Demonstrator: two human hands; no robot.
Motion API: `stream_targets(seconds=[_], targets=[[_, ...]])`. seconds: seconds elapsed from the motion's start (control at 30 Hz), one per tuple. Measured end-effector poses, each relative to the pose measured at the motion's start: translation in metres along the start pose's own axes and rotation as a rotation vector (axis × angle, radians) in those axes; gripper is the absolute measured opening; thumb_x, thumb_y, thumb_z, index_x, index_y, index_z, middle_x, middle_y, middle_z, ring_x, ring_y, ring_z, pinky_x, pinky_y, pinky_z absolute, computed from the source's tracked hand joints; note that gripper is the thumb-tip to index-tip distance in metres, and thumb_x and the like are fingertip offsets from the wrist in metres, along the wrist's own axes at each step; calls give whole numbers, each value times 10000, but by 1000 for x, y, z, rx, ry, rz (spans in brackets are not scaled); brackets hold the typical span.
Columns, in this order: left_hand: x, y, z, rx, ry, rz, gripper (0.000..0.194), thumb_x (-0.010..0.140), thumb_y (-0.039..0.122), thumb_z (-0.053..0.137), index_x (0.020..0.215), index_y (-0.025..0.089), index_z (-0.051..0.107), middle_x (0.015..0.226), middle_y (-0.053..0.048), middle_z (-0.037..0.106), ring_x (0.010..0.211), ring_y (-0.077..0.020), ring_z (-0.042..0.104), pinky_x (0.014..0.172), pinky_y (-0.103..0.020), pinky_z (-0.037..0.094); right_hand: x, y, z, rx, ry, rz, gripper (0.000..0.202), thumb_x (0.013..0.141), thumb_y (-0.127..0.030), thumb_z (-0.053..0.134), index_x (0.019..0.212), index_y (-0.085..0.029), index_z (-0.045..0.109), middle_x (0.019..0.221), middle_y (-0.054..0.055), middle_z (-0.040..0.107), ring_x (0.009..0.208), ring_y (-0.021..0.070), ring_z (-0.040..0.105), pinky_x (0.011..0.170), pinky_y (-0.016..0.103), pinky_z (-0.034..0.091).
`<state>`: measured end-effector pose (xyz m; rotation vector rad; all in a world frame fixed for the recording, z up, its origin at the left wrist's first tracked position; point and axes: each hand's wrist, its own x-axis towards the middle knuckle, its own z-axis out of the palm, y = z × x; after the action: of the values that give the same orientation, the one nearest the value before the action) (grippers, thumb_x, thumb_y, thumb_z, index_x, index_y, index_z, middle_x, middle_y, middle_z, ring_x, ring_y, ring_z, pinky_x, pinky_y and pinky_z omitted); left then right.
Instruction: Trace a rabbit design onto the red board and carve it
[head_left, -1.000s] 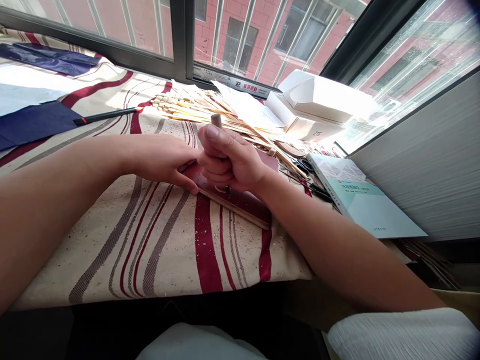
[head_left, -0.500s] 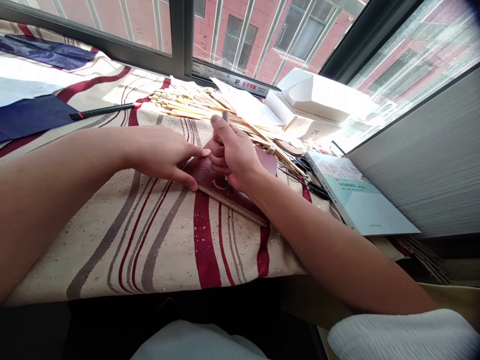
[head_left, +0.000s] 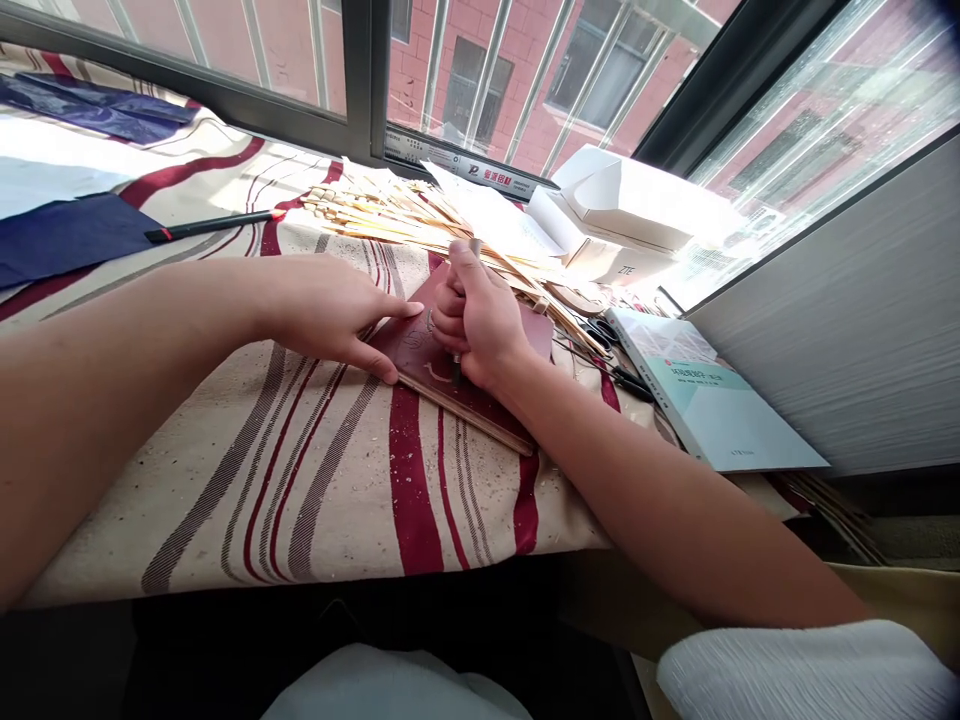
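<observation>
A flat dark red slab (head_left: 487,397), like a notebook with a tan edge, lies on the striped cloth. Faint line marks and a small pale curl show on its top. My left hand (head_left: 341,312) grips its left corner, thumb on the top face and another finger at the near edge; the remaining fingers are hidden. Wrapped in a fist, my right hand (head_left: 484,315) holds an upright thin rod-like tool (head_left: 475,245). Its upper end sticks out above the thumb, and a dark lower end meets the slab's top below the fist. The tool's exact kind is hidden.
Behind the slab lies a bundle of thin wooden sticks (head_left: 382,215). White boxes (head_left: 630,205) stand by the window. To the right are black-handled scissors (head_left: 604,330) and a pale book (head_left: 712,390). A dark pencil (head_left: 217,226) and blue sheet (head_left: 75,235) lie left. Crumbs dot the cloth (head_left: 337,500).
My right fist has shifted slightly to the right and toward me, and the tool's top leans further right. My left hand stays at the slab's corner.
</observation>
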<state>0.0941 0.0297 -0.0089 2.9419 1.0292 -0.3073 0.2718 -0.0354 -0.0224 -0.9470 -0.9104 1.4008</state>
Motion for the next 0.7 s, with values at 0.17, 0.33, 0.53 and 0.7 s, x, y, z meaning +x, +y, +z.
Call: stream_targets(seconds=[0.17,0.33,0.53,0.7], targets=[[0,-4,4,23,-10,43,903,852,887,545,1450,223,680,755,-48,720,700,-228,572,692,-336,356,0,-4,-11,17,-390,-13,543,1063,-503,615,690,-260,304,547,-122,185,468,76,61,381,213,110],[-2,-3,2,-17,-29,95,729,902,773,538,1373,235,684,867,-65,763,767,-258,636,697,-351,384,-15,-18,-14,7,-687,61,539,1070,-548,599,695,-250,351,533,-123,198,437,60,78,374,173,131],[-1,-5,5,-33,-18,87,655,885,772,629,1316,285,710,893,-92,790,773,-255,660,690,-364,407,-30,-31,-2,-88,-504,-177,622,973,-594,762,652,-238,366,538,-113,253,437,41,150,384,192,190],[-1,-3,4,-10,-23,76,692,927,717,641,1391,206,678,920,-56,798,753,-208,650,677,-297,380,-19,-17,1,-111,-324,-211,634,942,-657,767,638,-246,390,526,-113,286,421,40,183,373,225,189]])
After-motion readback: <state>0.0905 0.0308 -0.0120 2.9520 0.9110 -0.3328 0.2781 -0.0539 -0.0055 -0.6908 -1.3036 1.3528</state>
